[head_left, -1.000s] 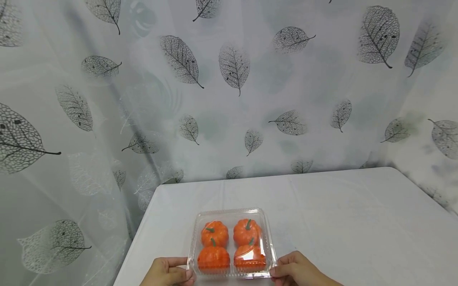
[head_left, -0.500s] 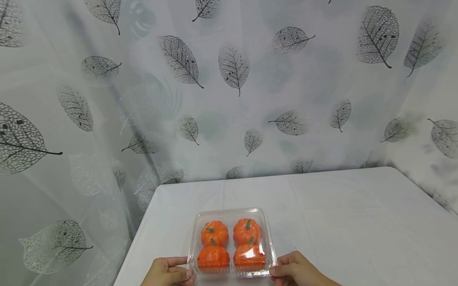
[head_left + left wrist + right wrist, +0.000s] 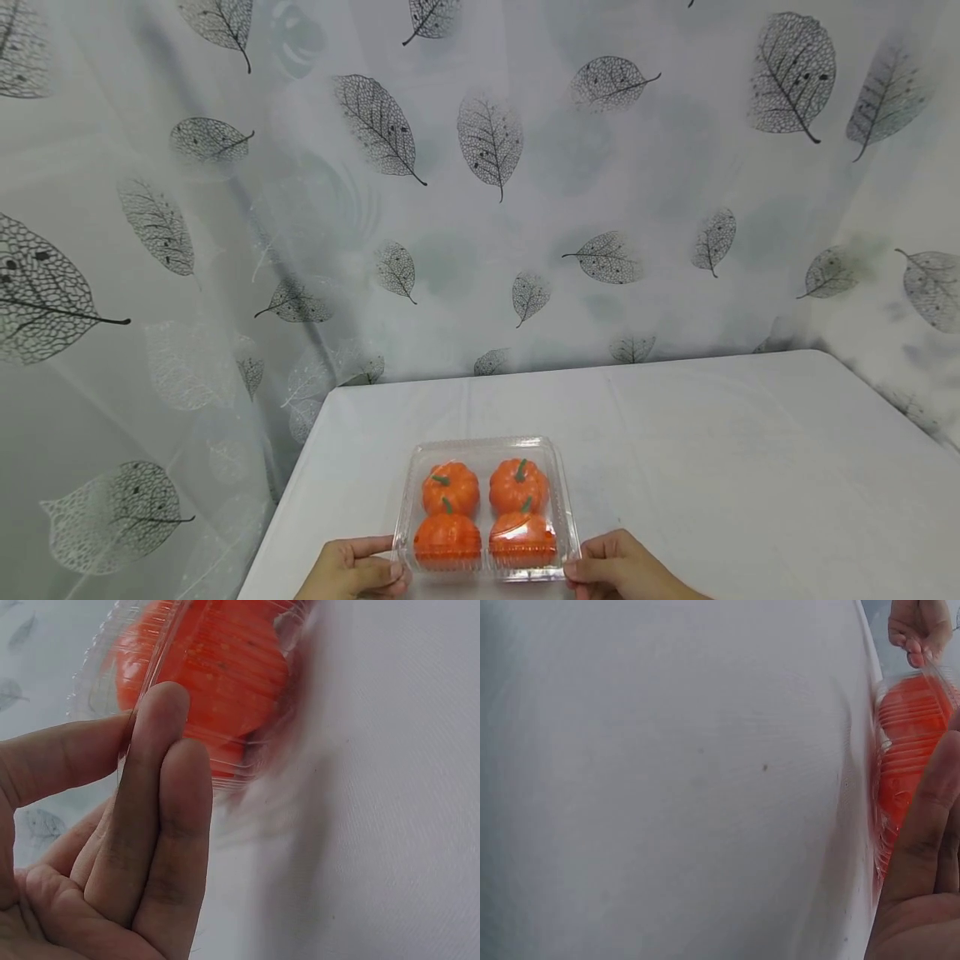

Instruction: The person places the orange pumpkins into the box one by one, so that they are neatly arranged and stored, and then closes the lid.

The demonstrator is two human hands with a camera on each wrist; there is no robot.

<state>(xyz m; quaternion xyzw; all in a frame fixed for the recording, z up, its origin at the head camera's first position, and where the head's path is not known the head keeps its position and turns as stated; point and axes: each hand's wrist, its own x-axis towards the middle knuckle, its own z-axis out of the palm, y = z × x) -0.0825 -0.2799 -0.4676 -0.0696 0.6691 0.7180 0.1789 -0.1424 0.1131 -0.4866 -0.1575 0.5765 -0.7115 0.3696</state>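
Observation:
A clear plastic clamshell box with its lid down sits at the near part of the white table. Several small orange pumpkins with green stems show through it in two rows. At the box's near left corner my left hand pinches the rim between thumb and fingers; the left wrist view shows those fingers against the rim from below. My right hand pinches the near right corner, thumb on top. In the right wrist view, the right hand is partly cut off by the frame's edge.
The white-covered table stretches to the right and behind the box. Its left edge runs close to my left hand. A pale curtain printed with dark leaves hangs behind and along the sides.
Both hands keep their hold on the box corners. The pumpkins' outlines shift very slightly in the head view; otherwise little differs.

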